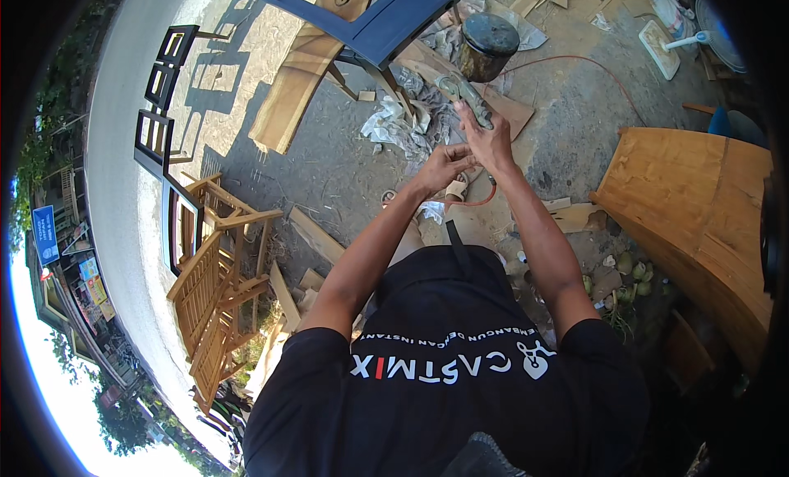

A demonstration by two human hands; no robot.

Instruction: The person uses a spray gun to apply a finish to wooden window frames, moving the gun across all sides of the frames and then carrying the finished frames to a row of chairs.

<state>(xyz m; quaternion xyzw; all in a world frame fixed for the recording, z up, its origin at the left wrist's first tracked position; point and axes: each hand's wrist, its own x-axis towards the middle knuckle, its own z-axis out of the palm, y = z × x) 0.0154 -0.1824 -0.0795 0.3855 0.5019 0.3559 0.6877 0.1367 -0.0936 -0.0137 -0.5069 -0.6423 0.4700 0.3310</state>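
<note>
Broad wooden furniture piece (670, 193) standing at person's right. Slatted wooden furniture (201, 296) standing at left. Dark-blue framed piece (407, 21) sitting ahead, beside long wood slab (288, 103). Dark lidded pot (490, 48) standing near it on littered ground. Right hand (491, 140) gripping grey tool (472, 95) in front of body, fingers wrapping around it. Left hand (444, 168) hovering just beside, fingers bunching together; cannot tell whether pinching anything. Thin red hose (475, 203) curving below both hands.
</note>
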